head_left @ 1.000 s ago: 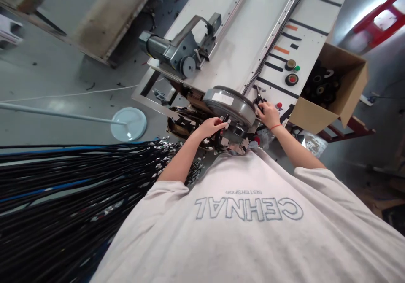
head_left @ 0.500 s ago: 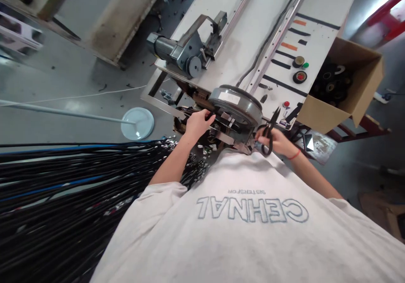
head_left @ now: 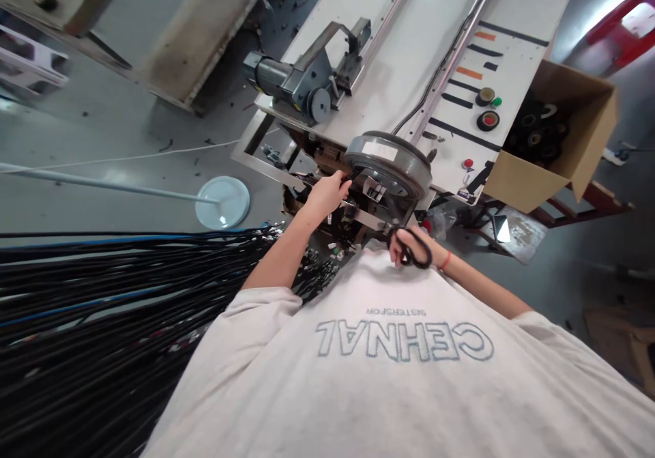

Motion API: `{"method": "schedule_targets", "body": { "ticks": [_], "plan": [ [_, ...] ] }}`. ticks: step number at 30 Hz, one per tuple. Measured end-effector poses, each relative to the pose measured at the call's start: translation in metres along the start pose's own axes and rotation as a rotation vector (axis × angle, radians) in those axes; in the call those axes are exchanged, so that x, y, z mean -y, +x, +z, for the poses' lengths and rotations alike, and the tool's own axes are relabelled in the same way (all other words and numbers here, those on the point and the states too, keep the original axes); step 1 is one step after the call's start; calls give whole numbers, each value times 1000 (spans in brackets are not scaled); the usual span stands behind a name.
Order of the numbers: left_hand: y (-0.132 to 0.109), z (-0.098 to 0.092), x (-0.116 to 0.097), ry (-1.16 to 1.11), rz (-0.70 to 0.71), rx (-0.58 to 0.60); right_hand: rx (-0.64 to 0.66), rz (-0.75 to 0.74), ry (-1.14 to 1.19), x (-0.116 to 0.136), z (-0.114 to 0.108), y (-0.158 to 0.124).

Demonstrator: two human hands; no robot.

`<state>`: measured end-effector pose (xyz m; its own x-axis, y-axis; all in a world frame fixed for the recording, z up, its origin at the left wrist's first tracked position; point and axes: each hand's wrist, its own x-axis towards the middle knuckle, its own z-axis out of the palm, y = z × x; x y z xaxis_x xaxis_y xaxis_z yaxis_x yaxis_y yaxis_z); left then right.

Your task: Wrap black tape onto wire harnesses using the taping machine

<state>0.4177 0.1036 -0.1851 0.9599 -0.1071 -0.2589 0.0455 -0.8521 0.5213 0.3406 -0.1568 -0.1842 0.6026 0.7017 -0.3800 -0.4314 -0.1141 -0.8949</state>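
Note:
My left hand (head_left: 327, 192) is closed on a black cable end at the left side of a round grey machine head (head_left: 389, 163). That head sits at the near end of a long white machine table (head_left: 389, 62). My right hand (head_left: 412, 245) grips black scissors (head_left: 408, 252) by their loop handles, low under the head and close to my white shirt (head_left: 399, 355). The scissor blades are hidden behind the hand and shirt.
A thick bundle of black cables (head_left: 102, 308) lies at the left. A motor with a metal bracket (head_left: 307, 82) sits on the table. Push buttons (head_left: 487, 120) are on the panel at right. A cardboard box of black tape rolls (head_left: 550, 134) stands beside it. A white disc base (head_left: 223, 202) rests on the floor.
My right hand left the button panel, picked up the scissors and brought them down under the machine head. My left hand shifted slightly up along the head's left side.

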Motion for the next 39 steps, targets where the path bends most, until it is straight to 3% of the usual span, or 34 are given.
{"method": "schedule_targets", "body": {
  "ticks": [2, 5, 8, 10, 12, 13, 17, 19, 21, 24, 26, 28, 31, 34, 37, 39],
  "plan": [
    [6, 7, 9, -53, 22, 83, -312, -100, -79, -2, -21, -16],
    [11, 15, 18, -196, -37, 163, -808, 61, -419, -4, -71, -3],
    [10, 19, 22, -395, -119, 205, -1002, 263, -784, 0, -118, 23],
    [6, 18, 23, -536, -159, 243, -1047, 230, -890, 12, -133, 29],
    [2, 15, 24, -685, -199, 292, -1040, 103, -884, 28, -128, 24],
    [0, 14, 25, -760, -216, 322, -974, 43, -831, 36, -118, 20],
    [-12, 10, 26, -983, -244, 470, -329, -24, -363, 48, -55, 24],
    [-20, 9, 24, -1035, -230, 552, -177, -5, -137, 42, -26, 47],
    [-28, 8, 21, -1041, -202, 638, -218, 8, 60, 33, -10, 78],
    [-38, 6, 11, -904, -117, 684, -374, -32, 281, 25, -6, 117],
    [-40, 8, 2, -720, -6, 534, -461, -93, 295, 24, -8, 128],
    [-39, 14, -6, -512, 107, 268, -539, -153, 244, 22, -5, 128],
    [-39, 31, -12, -295, 162, -26, -612, -208, 208, 14, 11, 117],
    [-57, 48, -12, -270, 94, -52, -555, -195, 232, 0, 31, 105],
    [-96, 56, -10, -307, 25, -11, -428, -129, 323, -10, 40, 103],
    [-128, 60, -6, -299, -1, 16, -402, -129, 449, -10, 34, 107]
  ]
}}
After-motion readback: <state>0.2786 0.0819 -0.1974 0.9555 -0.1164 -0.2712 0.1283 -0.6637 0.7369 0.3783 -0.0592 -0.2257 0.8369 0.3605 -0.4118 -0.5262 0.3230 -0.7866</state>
